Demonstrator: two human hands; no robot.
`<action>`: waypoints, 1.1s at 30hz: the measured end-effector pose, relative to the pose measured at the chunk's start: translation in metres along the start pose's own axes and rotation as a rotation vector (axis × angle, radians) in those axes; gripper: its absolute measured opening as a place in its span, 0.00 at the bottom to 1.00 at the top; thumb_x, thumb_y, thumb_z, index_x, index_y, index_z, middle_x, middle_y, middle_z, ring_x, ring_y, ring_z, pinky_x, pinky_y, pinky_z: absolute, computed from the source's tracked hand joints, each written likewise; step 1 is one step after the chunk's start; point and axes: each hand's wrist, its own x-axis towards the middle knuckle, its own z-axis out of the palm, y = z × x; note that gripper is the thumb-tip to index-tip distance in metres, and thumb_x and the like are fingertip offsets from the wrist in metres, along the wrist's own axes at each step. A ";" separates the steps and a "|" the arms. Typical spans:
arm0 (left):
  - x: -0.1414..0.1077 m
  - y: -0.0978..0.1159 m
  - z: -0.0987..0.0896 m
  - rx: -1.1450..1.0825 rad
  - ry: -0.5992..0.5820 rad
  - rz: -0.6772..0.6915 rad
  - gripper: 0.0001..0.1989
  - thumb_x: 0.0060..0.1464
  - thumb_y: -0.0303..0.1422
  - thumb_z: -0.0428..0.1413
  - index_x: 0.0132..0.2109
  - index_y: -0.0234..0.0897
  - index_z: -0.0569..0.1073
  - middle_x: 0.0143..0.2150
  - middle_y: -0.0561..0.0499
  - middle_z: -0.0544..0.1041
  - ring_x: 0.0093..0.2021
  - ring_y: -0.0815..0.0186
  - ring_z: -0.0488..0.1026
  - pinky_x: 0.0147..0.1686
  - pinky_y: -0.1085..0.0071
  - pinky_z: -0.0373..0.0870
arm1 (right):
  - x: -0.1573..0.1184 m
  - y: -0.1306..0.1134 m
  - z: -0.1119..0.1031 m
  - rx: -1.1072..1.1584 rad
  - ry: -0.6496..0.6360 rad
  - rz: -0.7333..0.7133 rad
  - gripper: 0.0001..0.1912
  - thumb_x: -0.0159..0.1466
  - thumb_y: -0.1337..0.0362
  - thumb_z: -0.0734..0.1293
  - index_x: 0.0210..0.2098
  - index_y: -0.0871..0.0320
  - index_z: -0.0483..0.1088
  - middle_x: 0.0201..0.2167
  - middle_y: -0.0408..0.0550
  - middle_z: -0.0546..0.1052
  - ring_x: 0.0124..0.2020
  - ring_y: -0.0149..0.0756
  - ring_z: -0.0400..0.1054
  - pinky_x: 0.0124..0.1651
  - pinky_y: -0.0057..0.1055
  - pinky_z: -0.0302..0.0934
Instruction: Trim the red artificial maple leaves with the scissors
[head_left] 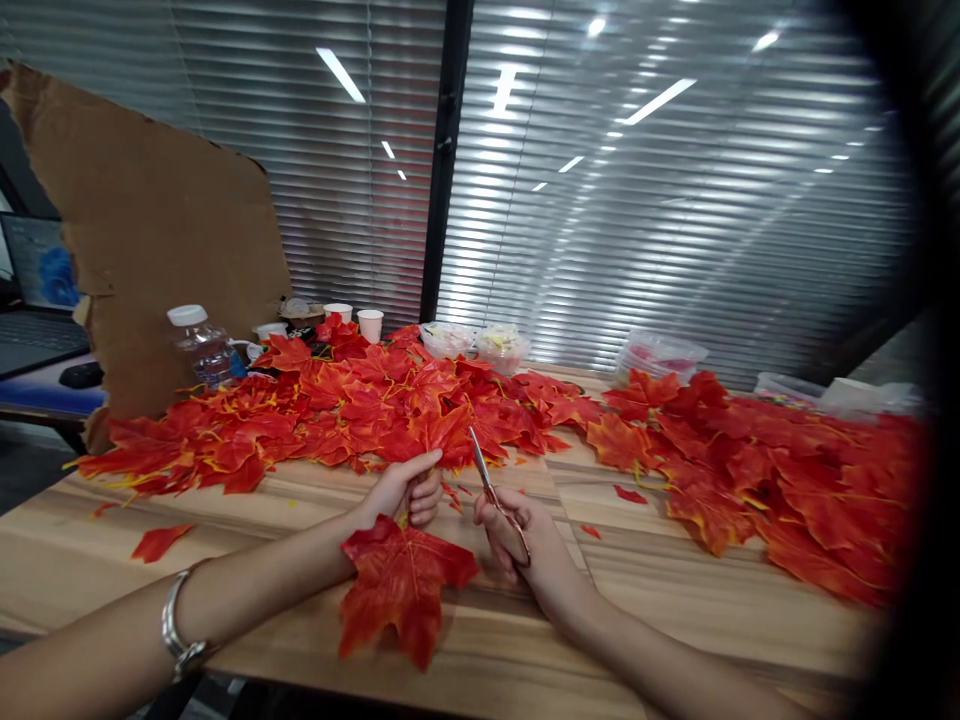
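Observation:
A red artificial maple leaf (409,585) hangs below my left hand (409,490), whose fingers are closed around its yellowish stem. In my right hand (525,540) I grip a pair of scissors (484,470), the blades pointing up and a little to the left. The blades look nearly together, apart from the held leaf. Just beyond both hands spreads a wide pile of red and orange maple leaves (405,395). Another pile of leaves (787,470) covers the right side of the table.
Red scraps (161,541) lie on the wooden table (300,620). Behind the leaves stand a plastic bottle (202,345), paper cups (370,325) and clear plastic tubs (502,347). A cardboard sheet (165,230) stands upright at left, beside a laptop (37,290). Blinds close off the back.

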 end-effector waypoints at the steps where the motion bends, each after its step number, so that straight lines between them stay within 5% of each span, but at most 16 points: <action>1: 0.001 0.000 0.000 0.015 0.005 -0.010 0.26 0.53 0.44 0.48 0.14 0.35 0.55 0.10 0.56 0.52 0.11 0.76 0.51 0.14 0.76 0.44 | 0.000 0.000 0.000 -0.002 0.017 -0.005 0.21 0.57 0.47 0.63 0.30 0.61 0.62 0.08 0.33 0.57 0.08 0.20 0.47 0.11 0.17 0.41; 7: -0.002 -0.001 0.010 0.031 0.047 0.015 0.21 0.52 0.43 0.51 0.18 0.34 0.62 0.14 0.56 0.58 0.15 0.75 0.57 0.19 0.75 0.53 | -0.001 0.001 -0.002 0.078 0.019 -0.062 0.20 0.60 0.48 0.60 0.30 0.62 0.63 0.08 0.34 0.58 0.09 0.20 0.47 0.13 0.18 0.42; 14: -0.002 -0.003 0.008 -0.115 0.096 0.070 0.15 0.53 0.40 0.51 0.24 0.33 0.66 0.19 0.55 0.62 0.19 0.73 0.59 0.23 0.75 0.57 | 0.002 0.002 -0.004 0.167 -0.120 -0.105 0.26 0.64 0.45 0.48 0.35 0.62 0.62 0.17 0.43 0.65 0.21 0.30 0.61 0.27 0.26 0.56; 22: -0.004 0.000 0.012 -0.164 0.015 0.092 0.19 0.56 0.41 0.48 0.22 0.33 0.63 0.18 0.54 0.61 0.21 0.72 0.60 0.26 0.75 0.58 | -0.006 -0.006 0.001 -0.117 -0.234 -0.021 0.25 0.57 0.42 0.58 0.31 0.61 0.61 0.22 0.41 0.61 0.18 0.24 0.55 0.19 0.21 0.53; 33: -0.009 -0.006 0.017 -0.231 0.129 0.071 0.15 0.52 0.38 0.53 0.23 0.33 0.65 0.20 0.54 0.66 0.22 0.72 0.64 0.28 0.74 0.61 | -0.006 -0.010 0.006 -0.105 -0.175 0.006 0.26 0.54 0.40 0.60 0.28 0.60 0.60 0.16 0.38 0.61 0.13 0.23 0.52 0.15 0.21 0.49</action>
